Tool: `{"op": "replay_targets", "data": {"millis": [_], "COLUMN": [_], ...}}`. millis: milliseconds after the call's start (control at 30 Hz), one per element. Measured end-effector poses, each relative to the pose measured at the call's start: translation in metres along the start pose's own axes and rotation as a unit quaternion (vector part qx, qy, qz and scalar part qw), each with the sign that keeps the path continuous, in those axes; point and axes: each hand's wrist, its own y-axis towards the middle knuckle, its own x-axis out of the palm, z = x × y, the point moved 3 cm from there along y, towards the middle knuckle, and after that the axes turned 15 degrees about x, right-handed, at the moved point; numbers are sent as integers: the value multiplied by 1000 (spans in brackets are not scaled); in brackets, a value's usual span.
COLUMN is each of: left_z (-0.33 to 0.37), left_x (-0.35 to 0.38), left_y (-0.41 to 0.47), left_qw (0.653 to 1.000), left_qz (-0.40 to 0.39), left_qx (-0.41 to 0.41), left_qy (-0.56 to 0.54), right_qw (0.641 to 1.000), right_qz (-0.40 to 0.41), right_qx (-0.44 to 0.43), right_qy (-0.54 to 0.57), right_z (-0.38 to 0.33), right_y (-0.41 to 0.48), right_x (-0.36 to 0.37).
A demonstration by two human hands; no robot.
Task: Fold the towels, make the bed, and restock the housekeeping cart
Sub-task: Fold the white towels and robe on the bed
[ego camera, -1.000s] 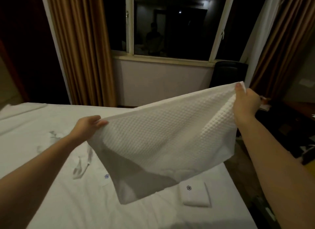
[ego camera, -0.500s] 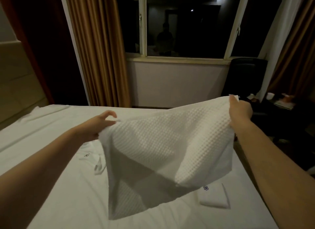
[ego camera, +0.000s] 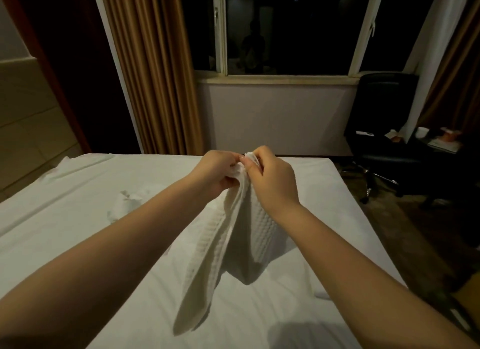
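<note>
Pinching two top corners together, the left hand (ego camera: pixel 220 170) and right hand (ego camera: pixel 274 178) meet, each clamped on the towel (ego camera: pixel 210 255), likely to match its halves for a fold (my reading). The cloth hangs doubled below the grip, over the bed (ego camera: pixel 78 208); whether it touches the sheet is unclear.
</note>
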Motion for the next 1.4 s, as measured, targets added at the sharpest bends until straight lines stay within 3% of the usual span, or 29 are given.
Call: {"op": "replay_targets", "data": {"millis": [100,267,367,433,600,667,733,833,1000,1100,1267,1333,1400], "left_z": [-1,-1,-4,-7,-8,-4,-2,3,10,9,6,9,16], "left_x": [-6,-16,-14,-10,-5,-7,-15,-26,-37,-42,-40,-45,-58], "left_y": [3,3,-3,-6,-8,-6,-2,7,21,26,21,19,21], "left_qw": [996,980,976,977,978,980,983,979,959,959,963,967,966], "left_qz": [-15,-106,-107,-96,-87,-69,-33,-4,42,77,74,99,140], "left_qx": [-63,-165,-191,-190,-148,-120,-108,-66,35,58,101,111,123], "left_qy": [-55,-5,11,22,115,144,145,192,279,266,240,205,181], "right_qw": [999,995,991,994,998,995,985,949,966,957,945,954,961], "right_qz": [-4,-24,-21,-24,-45,-94,-166,-220,-30,-24,-89,-80,-75], "right_qx": [-13,-99,-135,-109,-32,-11,46,104,42,7,24,49,132], "right_qy": [33,6,-16,-8,39,38,-19,-200,-253,-290,-313,-284,-232], "right_z": [2,-6,-7,-6,4,14,35,76,94,106,139,151,159], "right_y": [-3,-15,-20,-24,-26,-29,-32,-39,-33,-43,-91,-101,-96], "right_x": [4,15,23,24,21,18,18,26,24,41,87,89,77]}}
